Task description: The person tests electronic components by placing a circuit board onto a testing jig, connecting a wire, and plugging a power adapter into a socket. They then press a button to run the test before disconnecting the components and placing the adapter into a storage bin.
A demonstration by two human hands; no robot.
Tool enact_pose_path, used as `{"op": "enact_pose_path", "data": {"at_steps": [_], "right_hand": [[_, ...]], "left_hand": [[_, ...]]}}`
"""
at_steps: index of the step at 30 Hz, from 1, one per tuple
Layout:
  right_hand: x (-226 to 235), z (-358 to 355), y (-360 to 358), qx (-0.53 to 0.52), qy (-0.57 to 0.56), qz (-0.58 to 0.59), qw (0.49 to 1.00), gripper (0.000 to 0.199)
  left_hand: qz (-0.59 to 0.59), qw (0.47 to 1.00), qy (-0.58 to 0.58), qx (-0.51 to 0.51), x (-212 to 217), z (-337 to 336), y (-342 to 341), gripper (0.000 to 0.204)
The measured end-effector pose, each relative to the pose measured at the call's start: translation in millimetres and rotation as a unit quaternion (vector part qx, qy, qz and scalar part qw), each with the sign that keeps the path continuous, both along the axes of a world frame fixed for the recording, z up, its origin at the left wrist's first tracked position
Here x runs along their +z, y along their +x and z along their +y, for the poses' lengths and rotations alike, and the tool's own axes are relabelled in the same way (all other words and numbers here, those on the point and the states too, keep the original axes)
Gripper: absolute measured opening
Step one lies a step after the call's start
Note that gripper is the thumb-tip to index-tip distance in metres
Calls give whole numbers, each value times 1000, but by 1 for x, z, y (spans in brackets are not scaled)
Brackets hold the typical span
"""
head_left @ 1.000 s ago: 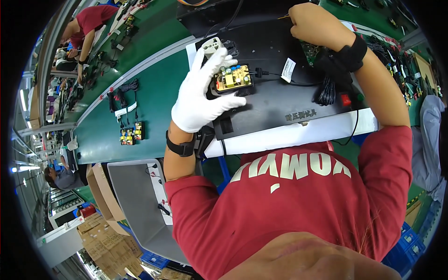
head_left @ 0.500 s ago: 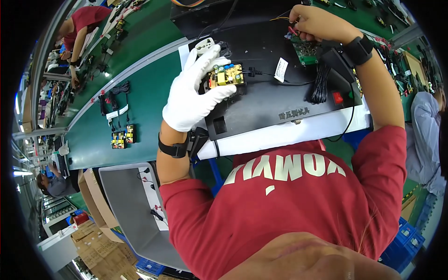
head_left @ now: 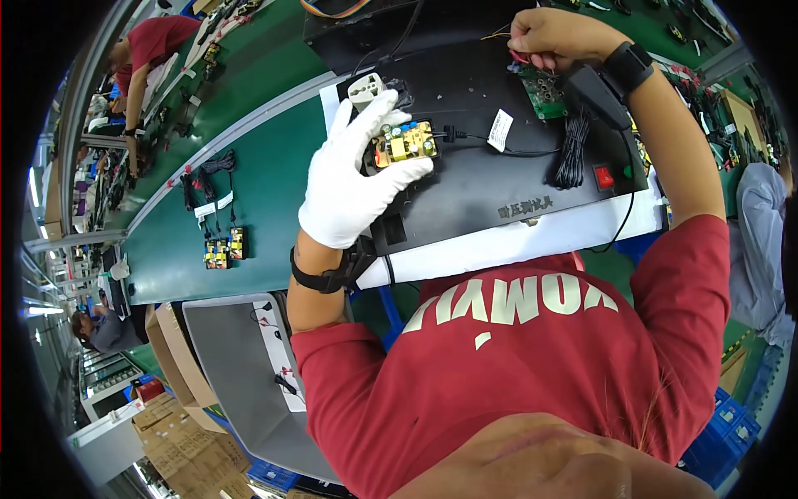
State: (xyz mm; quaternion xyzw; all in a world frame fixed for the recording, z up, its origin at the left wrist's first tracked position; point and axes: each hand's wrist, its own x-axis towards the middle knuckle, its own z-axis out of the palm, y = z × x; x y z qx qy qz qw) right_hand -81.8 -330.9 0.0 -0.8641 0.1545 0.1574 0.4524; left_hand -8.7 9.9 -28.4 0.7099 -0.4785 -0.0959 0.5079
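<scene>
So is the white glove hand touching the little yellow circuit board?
Touching. The head view shows the gloved left hand with fingers wrapped around the yellow circuit board, above and below.

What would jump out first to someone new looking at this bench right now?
The white-gloved left hand at centre, its fingers closed around a small yellow circuit board over the black test fixture. Then the bare right hand at the top, pinching wires above a green circuit board. A red switch shows at the fixture's right.

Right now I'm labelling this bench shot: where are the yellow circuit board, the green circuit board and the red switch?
yellow circuit board (head_left: 405, 145), head view, board's middle.
green circuit board (head_left: 546, 93), head view, board's centre.
red switch (head_left: 604, 177), head view, switch face.
</scene>
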Motion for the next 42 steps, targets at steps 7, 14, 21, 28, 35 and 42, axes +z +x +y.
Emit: {"op": "enact_pose_path", "data": {"at_steps": [7,14,21,28,35,42], "right_hand": [[-1,12,-11,-37,20,-51,998,25],[7,27,-15,-60,-14,-59,996,28],[-3,35,-18,-49,-86,-147,984,31],[-19,31,-17,-16,-144,-227,963,33],[-15,33,-23,-40,-192,-213,957,35],[-6,39,-26,-34,-207,-228,951,35]], "left_hand": [[-43,999,15,8,4,3,2,69],[-46,998,34,-16,3,5,10,74],[-42,997,36,-48,1,5,13,77],[133,987,53,-74,7,18,17,78],[-7,999,33,-24,7,17,6,83],[-300,944,135,25,27,11,-7,74]]}}
